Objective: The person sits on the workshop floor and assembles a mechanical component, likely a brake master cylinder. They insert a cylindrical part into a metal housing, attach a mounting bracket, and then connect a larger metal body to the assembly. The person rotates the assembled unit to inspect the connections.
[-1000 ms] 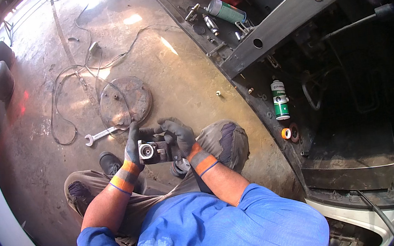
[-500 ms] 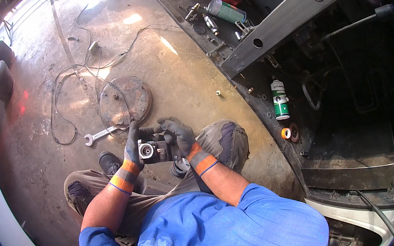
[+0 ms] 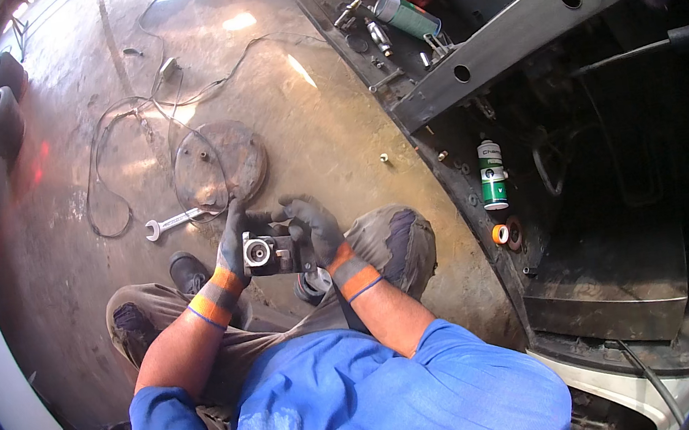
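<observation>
A dark metal machine part point(image 3: 285, 256) with a round, silver, hollow port at its left end is held between both hands, above my lap. My left hand point(image 3: 232, 238), in a grey glove with an orange cuff, closes round the port end. My right hand point(image 3: 317, 227), gloved alike, has its fingers curled on the other end. The fingers partly cover the part's far side. Just beyond my left hand, an open-ended spanner point(image 3: 172, 223) lies on the floor against a rusty round metal plate point(image 3: 245, 162).
A looped cable point(image 3: 97, 188) trails across the floor and the plate. To the right, a dark metal frame point(image 3: 504, 48) holds a green-and-white spray can point(image 3: 493, 181), an orange roll point(image 3: 500, 235) and small fittings. Two dark cylinders point(image 3: 1, 125) stand far left.
The view has shifted slightly. The metal part has turned a little in my hands, and my right fingers have moved down along its right end.
</observation>
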